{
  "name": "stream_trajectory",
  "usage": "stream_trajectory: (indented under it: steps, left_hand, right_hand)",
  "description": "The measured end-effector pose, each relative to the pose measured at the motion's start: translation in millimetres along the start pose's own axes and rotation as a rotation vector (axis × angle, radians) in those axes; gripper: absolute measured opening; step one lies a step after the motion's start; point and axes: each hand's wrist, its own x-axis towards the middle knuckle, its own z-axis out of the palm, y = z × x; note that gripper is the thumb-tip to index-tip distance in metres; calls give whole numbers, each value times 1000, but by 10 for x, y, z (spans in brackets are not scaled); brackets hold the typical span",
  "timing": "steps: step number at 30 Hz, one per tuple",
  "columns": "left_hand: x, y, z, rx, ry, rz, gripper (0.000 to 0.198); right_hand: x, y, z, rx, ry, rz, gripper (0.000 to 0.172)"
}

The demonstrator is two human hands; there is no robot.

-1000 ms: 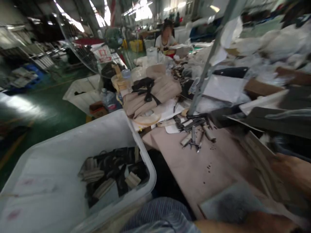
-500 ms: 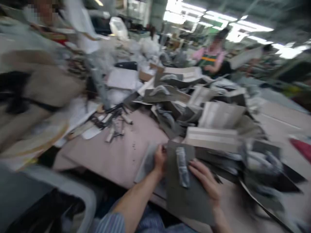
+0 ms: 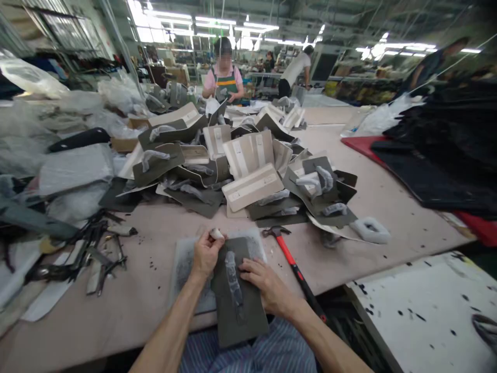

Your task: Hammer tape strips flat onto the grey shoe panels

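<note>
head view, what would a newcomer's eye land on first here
Probably the big jumbled heap of grey and cream panels across the middle of the table. Next, the red and black hammer lying just beyond the right hand, which rests on a dark panel while the left hand is at its upper left edge. The tall black pile at far right also stands out.

Light is shed by tubes, burnt out to white, high beyond the far edge of the table. The table is softly lit, faint glints are caught on the wrapped handle, and detail is lost in the black stack towards the right edge. The view's corners are stretched and smeared.
</note>
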Motion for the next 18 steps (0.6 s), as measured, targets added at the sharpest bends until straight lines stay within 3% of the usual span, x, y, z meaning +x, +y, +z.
stream_trajectory:
  steps: [3, 8, 13, 18]
  left_hand:
    - [-45, -58, 51, 32, -76, -32, 43]
    - [-46, -98, 27, 79, -108, -15, 38]
    - [-49, -69, 35, 87, -113, -19, 35]
    - [-82, -10, 56, 116, -155, 1, 28]
  right_hand:
    - [24, -79, -172, 16, -36, 46, 47]
    - [284, -404, -264, 121, 311, 161, 43]
    - [337, -452, 137, 114, 190, 85, 29]
    - [140, -269, 392, 110, 176, 56, 37]
